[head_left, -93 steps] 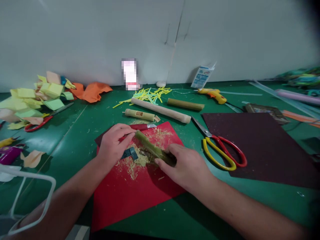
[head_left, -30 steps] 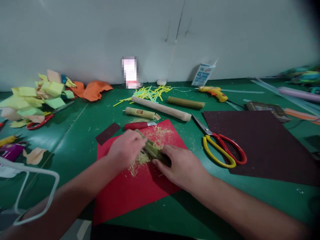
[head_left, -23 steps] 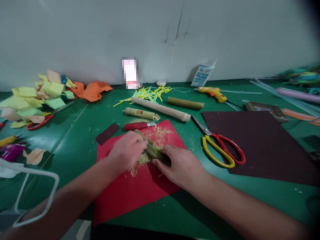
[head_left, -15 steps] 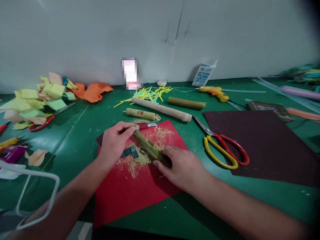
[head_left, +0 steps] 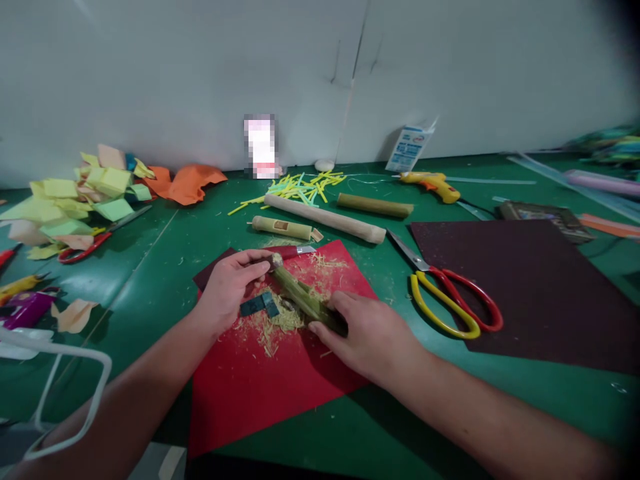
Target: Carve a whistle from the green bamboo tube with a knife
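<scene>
A green bamboo piece [head_left: 299,293] lies at a slant over the red sheet [head_left: 265,400], a long cut-out hollow along its side. My right hand [head_left: 375,333] is wrapped round its near end. At the far end, the thumb and fingers of my left hand [head_left: 230,287] close on the pale knob; some of those fingers are hidden. Pale shavings [head_left: 270,340] are scattered beneath the bamboo. Dark strips of tape [head_left: 260,305] lie beside my left hand. A red-handled craft knife [head_left: 295,251] rests just beyond it, its handle partly covered.
Large scissors [head_left: 445,293] lie to the right, partly on a dark brown sheet [head_left: 530,293]. Behind the work are a pale wooden rod [head_left: 325,218], a notched bamboo tube [head_left: 283,227] and another bamboo length [head_left: 375,205]. A yellow glue gun [head_left: 430,185] and folded papers [head_left: 70,200] stand farther off.
My left thumb has slid slightly back from the bamboo's far end, leaving more of the pale knob showing. The right hand keeps its hold on the bamboo.
</scene>
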Available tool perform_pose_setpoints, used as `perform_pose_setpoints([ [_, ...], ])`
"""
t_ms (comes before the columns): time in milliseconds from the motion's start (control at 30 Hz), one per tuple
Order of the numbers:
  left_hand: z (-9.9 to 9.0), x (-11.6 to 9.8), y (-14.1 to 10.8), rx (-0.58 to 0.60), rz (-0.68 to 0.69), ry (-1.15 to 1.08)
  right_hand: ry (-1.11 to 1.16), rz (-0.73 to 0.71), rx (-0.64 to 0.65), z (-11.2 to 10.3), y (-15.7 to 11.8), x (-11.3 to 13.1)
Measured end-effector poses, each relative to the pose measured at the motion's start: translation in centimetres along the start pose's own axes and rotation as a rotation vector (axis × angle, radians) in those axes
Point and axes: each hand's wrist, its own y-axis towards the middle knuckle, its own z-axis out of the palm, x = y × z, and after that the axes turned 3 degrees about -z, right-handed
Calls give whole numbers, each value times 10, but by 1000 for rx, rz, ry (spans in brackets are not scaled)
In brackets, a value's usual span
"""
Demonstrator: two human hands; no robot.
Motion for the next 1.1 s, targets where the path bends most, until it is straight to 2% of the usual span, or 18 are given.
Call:
perform_pose_setpoints([
  [233,3,0,-4,19,-17,55,-26,-19,-38,0,1,0],
  [400,9,1,-12,153,82,153,-45,-16,-70,-2,1,-2],
  [500,14,1,-18,237,93,183,31,-40,-156,-6,-1,-4],
  [667,17,2,-22,304,74,158,211,-193,-297,-8,-4,-6],
  [767,16,3,-22,309,57,136,295,-227,-276,-6,-2,-6],
  [867,17,4,-22,314,60,138,384,-202,-229,-3,3,-7],
  [967,19,3,-24,314,47,129,437,-192,-236,-1,8,-8],
  [1100,21,2,-25,294,-20,105,469,-252,-258,-1,11,-9],
])
